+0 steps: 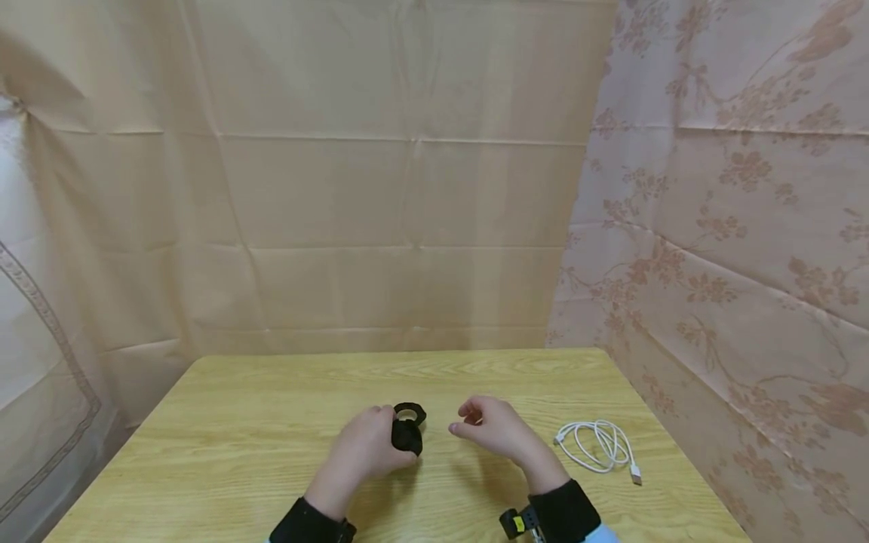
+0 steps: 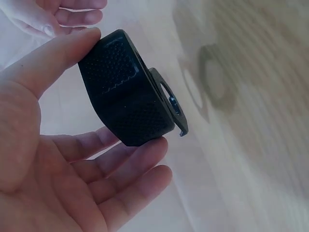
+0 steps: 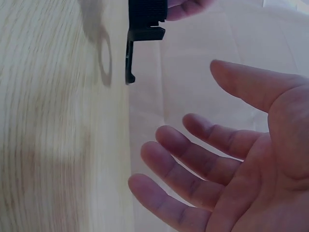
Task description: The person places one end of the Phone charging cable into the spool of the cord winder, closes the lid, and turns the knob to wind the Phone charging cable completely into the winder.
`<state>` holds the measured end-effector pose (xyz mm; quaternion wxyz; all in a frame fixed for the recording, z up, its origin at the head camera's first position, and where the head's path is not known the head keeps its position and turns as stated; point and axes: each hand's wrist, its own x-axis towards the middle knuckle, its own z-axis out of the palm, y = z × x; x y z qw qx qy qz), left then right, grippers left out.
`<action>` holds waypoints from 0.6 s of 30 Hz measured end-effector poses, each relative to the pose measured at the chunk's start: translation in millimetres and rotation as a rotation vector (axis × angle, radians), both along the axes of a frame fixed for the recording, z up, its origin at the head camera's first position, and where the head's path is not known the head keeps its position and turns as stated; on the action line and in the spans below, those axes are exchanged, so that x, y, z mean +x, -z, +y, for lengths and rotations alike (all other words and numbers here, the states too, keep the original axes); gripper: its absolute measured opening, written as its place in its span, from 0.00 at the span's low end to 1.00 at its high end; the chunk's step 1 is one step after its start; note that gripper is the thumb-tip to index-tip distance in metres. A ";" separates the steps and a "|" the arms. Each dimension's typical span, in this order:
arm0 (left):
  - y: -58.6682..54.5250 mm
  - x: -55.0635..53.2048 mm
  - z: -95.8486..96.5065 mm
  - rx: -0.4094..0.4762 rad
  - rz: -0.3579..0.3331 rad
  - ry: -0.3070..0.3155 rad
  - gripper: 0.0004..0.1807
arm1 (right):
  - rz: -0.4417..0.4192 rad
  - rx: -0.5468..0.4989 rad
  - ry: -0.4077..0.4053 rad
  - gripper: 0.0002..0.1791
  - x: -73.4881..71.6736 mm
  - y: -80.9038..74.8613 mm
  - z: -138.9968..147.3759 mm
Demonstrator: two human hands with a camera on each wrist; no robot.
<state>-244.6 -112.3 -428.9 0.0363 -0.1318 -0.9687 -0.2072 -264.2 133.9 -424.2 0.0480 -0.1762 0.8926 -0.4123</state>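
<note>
A small black many-sided case with textured grip patches is held above the table by my left hand. A flat black ring with a round opening sticks out from one side of the case. In the left wrist view, the thumb and fingertips grip the case across its edges. My right hand is a short way to the right, its fingers loosely bent and holding nothing. The right wrist view shows that hand apart from the case, which the top edge partly cuts off.
A coiled white USB cable lies on the wooden table, right of my right hand. Beige cloth hangs behind the table, with flowered cloth on the right.
</note>
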 end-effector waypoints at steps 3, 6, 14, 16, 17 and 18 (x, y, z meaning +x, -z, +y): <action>3.1 0.5 3.8 -0.016 -0.024 0.001 0.40 | -0.008 0.022 -0.017 0.24 -1.0 2.8 2.8; 7.5 0.8 4.4 -0.018 -0.036 0.008 0.41 | -0.015 0.045 -0.023 0.23 -3.0 6.1 3.3; 12.7 4.3 5.7 -0.029 -0.065 0.024 0.44 | -0.040 0.054 -0.025 0.23 -5.1 12.9 4.5; 14.0 5.2 5.9 -0.037 -0.060 0.029 0.45 | -0.040 0.057 -0.028 0.23 -5.4 14.1 4.7; 14.6 5.4 6.1 -0.040 -0.056 0.031 0.45 | -0.040 0.059 -0.029 0.23 -5.6 14.3 4.8; 15.6 5.3 6.2 -0.041 -0.050 0.034 0.45 | -0.040 0.059 -0.028 0.23 -5.8 14.4 5.0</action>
